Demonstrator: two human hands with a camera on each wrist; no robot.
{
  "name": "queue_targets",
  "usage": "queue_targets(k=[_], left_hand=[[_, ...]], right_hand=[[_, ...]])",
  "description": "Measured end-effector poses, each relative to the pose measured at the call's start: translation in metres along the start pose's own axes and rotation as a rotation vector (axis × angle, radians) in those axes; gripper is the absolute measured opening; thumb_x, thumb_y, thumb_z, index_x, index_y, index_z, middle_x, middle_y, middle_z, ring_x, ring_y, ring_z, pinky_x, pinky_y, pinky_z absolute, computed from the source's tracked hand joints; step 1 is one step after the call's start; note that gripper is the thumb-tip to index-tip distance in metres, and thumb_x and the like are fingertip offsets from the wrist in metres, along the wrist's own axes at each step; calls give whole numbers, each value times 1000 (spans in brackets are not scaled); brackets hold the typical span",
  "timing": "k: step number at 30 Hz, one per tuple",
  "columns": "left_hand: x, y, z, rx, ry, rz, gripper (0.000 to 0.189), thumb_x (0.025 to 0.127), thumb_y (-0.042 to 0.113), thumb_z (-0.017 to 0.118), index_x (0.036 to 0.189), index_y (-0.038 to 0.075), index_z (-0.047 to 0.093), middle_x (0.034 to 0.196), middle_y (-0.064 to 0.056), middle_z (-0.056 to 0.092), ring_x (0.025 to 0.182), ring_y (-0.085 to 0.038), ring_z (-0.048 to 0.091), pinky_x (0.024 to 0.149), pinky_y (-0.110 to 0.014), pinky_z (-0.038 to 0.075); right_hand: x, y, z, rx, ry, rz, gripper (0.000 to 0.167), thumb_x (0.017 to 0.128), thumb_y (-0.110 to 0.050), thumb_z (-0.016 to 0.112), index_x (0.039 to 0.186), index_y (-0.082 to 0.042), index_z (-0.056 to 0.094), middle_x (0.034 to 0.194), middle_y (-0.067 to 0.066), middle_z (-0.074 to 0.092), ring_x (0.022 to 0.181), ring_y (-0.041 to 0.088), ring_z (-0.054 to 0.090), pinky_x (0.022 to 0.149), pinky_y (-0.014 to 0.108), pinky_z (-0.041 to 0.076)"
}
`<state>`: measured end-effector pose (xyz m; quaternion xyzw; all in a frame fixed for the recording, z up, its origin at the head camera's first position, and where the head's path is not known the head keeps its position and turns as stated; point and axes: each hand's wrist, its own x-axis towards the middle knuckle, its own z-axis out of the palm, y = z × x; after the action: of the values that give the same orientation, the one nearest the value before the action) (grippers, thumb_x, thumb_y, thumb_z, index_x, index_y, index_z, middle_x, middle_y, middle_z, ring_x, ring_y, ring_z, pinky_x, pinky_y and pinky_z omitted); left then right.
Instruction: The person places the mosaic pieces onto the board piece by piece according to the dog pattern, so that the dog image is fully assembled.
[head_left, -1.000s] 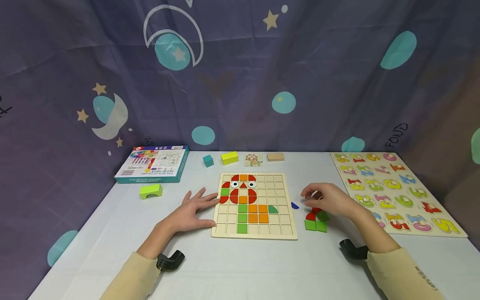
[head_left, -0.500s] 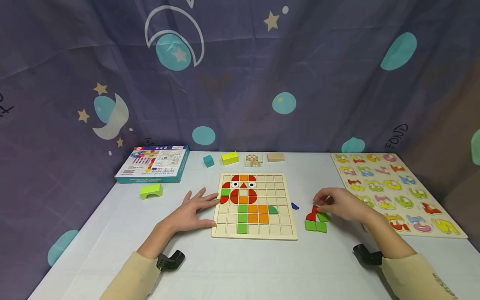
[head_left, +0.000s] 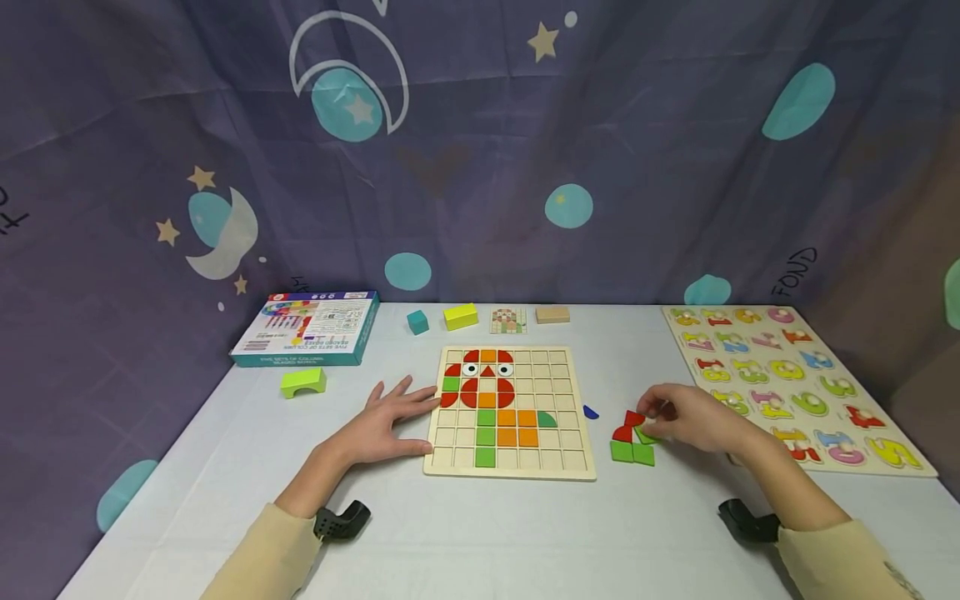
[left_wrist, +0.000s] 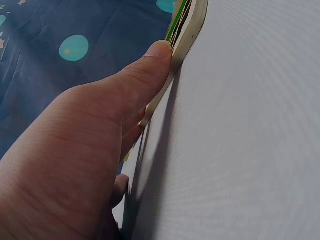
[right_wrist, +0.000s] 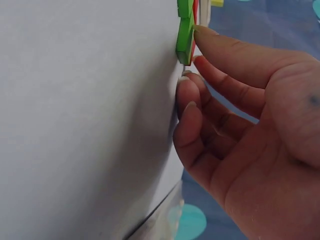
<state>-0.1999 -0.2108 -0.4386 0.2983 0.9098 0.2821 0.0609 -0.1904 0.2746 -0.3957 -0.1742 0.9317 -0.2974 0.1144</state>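
Note:
My left hand [head_left: 386, 423] lies with spread fingers at the left edge of a wooden grid board [head_left: 555, 467]; in the left wrist view its thumb [left_wrist: 150, 62] rests against the board's rim. Red, orange and green tiles and two eye pieces form a figure on the board. To the right, my right hand [head_left: 690, 417] is at a small group of tiles, its fingers loosely bent. Its thumb touches a green tile [right_wrist: 185, 42], with the index fingertip apart from the thumb. Red pieces [head_left: 623, 433] and two more green squares [head_left: 642, 454] lie beside it.
A blue piece [head_left: 591, 412] lies right of the board. Behind it are a teal cube [head_left: 417, 322], yellow block [head_left: 461, 317], pattern card [head_left: 508, 322] and wooden block [head_left: 552, 315]. A box [head_left: 303, 329] and green arch [head_left: 303, 382] stand left, a number puzzle [head_left: 795, 383] right.
My right hand has shifted right and toward me, from above the red pieces to the green tile behind them. The upper red piece is now uncovered. My left hand stays in place.

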Motion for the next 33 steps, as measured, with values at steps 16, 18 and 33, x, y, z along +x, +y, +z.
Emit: queue_targets(k=[16,18,33], left_hand=[[1,0,-1,4,-4,-6,78,83,56,77,147,18,55,158,4,39,153,-35,9,116,-64,-6],[1,0,0,4,-4,-5,78,83,56,77,147,18,55,158,4,39,153,-36,9,116,-64,-6],[0,4,0,5,11,16,77,84,51,78,147,15,55,158,-2,41,151,-40,12,115,-66,-4]], right_hand=[[-11,0,4,-6,-19,-85,23,84,-5,81,103,-7,68,93,-1,58,84,19,52,69,26,48],[-12,-1,5,-12,-18,-97,23,84,-5,81,103,-7,69,93,-2,57,83,18,51,69,26,48],[-9,-7,0,-1,-29,-55,18,87,-2,77,97,-12,66,87,-3,59,81,19,54,67,27,48]])
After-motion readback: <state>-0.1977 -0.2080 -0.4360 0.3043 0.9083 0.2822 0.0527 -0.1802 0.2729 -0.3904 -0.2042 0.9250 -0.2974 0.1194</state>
